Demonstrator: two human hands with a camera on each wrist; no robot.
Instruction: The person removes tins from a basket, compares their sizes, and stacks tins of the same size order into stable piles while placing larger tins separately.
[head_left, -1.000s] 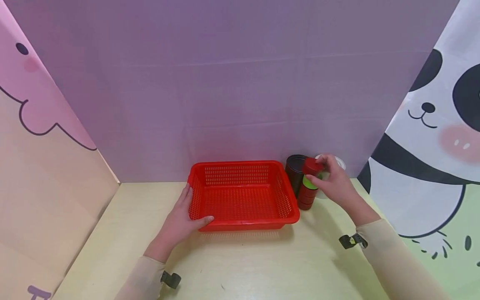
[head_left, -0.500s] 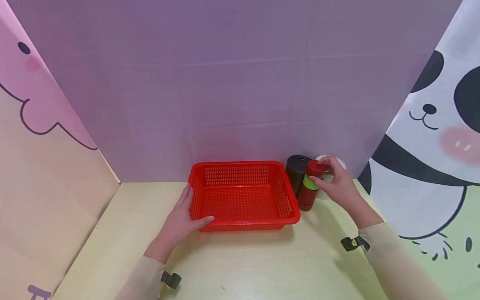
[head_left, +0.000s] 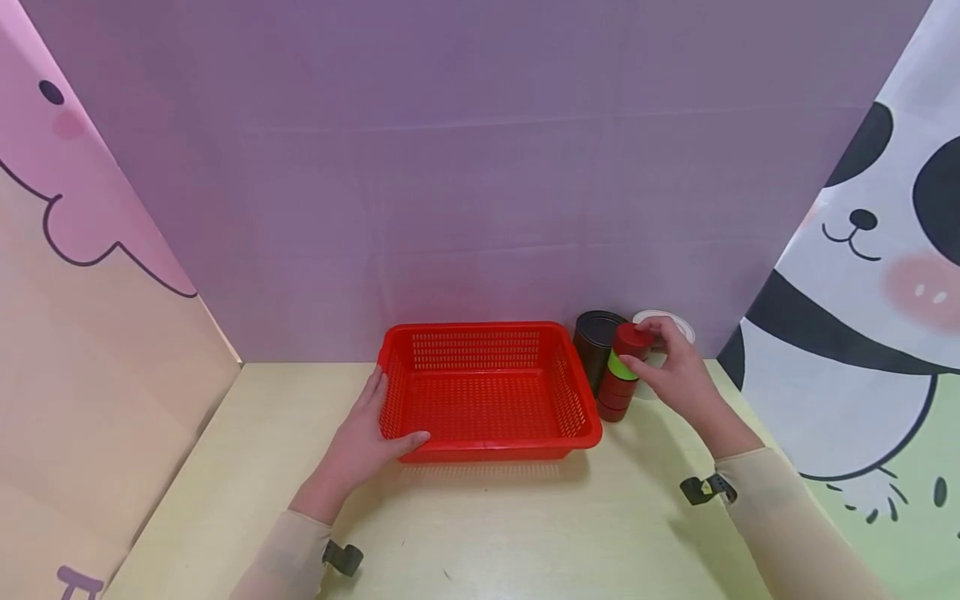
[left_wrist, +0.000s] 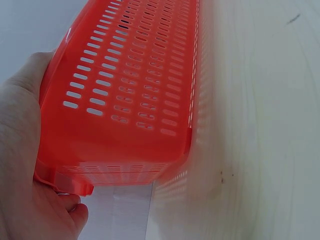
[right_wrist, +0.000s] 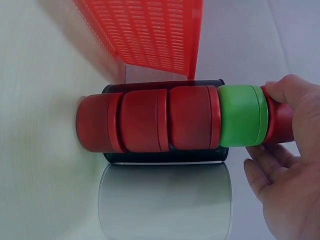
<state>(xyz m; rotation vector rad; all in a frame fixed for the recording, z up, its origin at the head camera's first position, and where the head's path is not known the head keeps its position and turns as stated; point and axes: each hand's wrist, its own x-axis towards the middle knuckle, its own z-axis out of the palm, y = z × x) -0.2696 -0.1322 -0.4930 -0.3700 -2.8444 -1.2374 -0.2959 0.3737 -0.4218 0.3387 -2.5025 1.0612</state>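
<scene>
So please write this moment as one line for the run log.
left hand: holds red basket corner | right hand: grips top red cap of cap stack | black can behind stack

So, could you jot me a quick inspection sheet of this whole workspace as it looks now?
Surface: pale wooden table, a few small dark specks.
Job's things: stack of caps, four red and one green, standing beside the red basket.
Clutter: black can and clear cup behind the stack.
Hands: left hand holds the basket's left end; right hand pinches the top red cap.
Cables: nothing seen; a dark clip on each sleeve.
Surroundings: purple backdrop, pink cartoon panel left, panda panel right.
</scene>
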